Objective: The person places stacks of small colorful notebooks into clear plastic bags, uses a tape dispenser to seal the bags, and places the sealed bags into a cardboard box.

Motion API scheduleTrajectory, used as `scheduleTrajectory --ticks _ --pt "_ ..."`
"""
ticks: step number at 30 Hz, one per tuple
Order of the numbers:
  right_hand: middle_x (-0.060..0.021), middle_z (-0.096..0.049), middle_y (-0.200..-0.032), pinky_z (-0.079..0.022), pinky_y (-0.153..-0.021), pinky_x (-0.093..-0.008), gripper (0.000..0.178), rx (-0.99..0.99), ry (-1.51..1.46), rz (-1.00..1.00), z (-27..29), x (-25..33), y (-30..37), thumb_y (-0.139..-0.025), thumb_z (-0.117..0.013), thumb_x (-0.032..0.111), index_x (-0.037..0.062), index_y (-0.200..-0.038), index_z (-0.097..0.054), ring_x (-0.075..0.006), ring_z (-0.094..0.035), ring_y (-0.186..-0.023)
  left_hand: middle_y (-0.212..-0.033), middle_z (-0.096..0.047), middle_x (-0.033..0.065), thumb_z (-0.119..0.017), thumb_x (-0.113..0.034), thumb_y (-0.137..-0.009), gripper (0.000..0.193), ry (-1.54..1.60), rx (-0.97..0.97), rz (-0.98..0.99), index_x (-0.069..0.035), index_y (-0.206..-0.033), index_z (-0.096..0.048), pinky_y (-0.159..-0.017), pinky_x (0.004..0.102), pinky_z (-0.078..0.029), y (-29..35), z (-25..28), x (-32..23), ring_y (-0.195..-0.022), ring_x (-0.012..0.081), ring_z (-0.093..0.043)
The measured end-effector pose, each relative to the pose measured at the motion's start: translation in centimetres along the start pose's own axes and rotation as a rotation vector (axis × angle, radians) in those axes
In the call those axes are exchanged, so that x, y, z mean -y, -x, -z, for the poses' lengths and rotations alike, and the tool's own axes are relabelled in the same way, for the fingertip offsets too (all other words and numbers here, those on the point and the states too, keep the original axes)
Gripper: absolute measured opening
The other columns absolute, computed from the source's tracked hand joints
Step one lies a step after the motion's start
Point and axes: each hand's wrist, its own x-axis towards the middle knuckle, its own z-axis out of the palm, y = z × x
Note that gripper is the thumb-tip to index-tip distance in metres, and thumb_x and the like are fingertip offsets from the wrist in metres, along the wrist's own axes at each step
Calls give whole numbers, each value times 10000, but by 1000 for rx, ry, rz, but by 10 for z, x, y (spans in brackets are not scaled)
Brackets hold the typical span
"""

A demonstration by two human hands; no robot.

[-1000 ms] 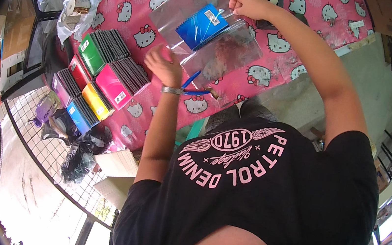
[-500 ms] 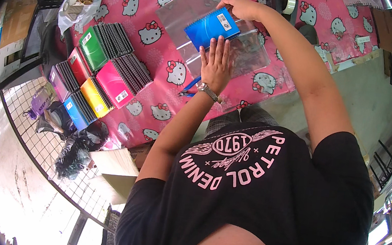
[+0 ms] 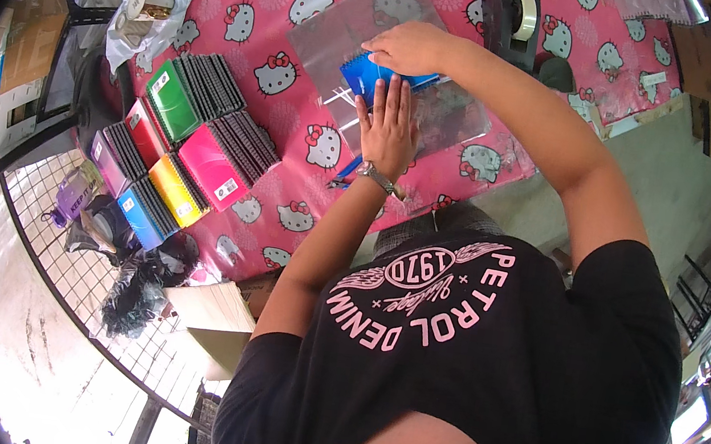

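Note:
A blue spiral notebook point(image 3: 357, 77) lies on a clear plastic sheet point(image 3: 334, 29) on the pink patterned tablecloth. My left hand point(image 3: 390, 132), a watch on its wrist, rests flat with fingers stretched over the notebook's near part. From the far side my right hand point(image 3: 410, 48) reaches across the top of the notebook and covers much of it; its fingers extend leftward and its thumb side is partly hidden. Beside my left wrist lies a blue-handled tool point(image 3: 349, 169), partly covered.
Stacks of spiral notebooks stand at left: green point(image 3: 176, 98), pink point(image 3: 212, 163), yellow point(image 3: 176, 188), with red, purple and blue ones. A black tape dispenser point(image 3: 507, 35) sits beyond my right forearm. A white plastic bag point(image 3: 144, 23) is at the far left.
My right hand has moved left from the notebook's far right corner and now covers its top. My left hand stays on the near part. The view has shifted slightly.

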Motion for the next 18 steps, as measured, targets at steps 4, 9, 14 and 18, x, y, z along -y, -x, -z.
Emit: scheduleTrajectory --ticks 4,9,14,18 --pt "-93 -606 -1129 -476 -797 -453 276 74 32 -59 31 4 -30 -888 -478 325 140 -936 -678 -312 -595 -968 -1525 -193 68 -542 -286 -805 730 81 0 12 -92 -1448 -257 -1110 565 -74 -1 7 1 -1413 265 -151" --pt "-86 -609 -1022 -471 -831 -443 209 -384 321 -97 11 -21 -64 -823 -565 249 87 -848 -694 -297 -583 -999 -1522 -199 66 -545 -310 -792 747 103 -15 -2 -96 -1448 -259 -1113 566 -74 -4 10 1 -1411 263 -155" --pt "-61 -601 -1008 -422 -874 -444 154 -465 383 -32 0 -23 -73 -764 -601 193 115 -867 -685 -250 -557 -1040 -1415 -407 69 -525 -267 -857 541 166 -143 -24 -111 -1364 -423 -1116 525 -137 -6 17 6 -1323 264 -343" --pt "-39 -597 -977 -374 -877 -438 105 -412 380 47 16 -17 -67 -757 -612 184 138 -842 -654 -217 -545 -1031 -1233 -557 53 -549 -91 -811 380 321 -225 -77 -113 -1191 -550 -1091 501 -233 -20 18 26 -1132 263 -508"
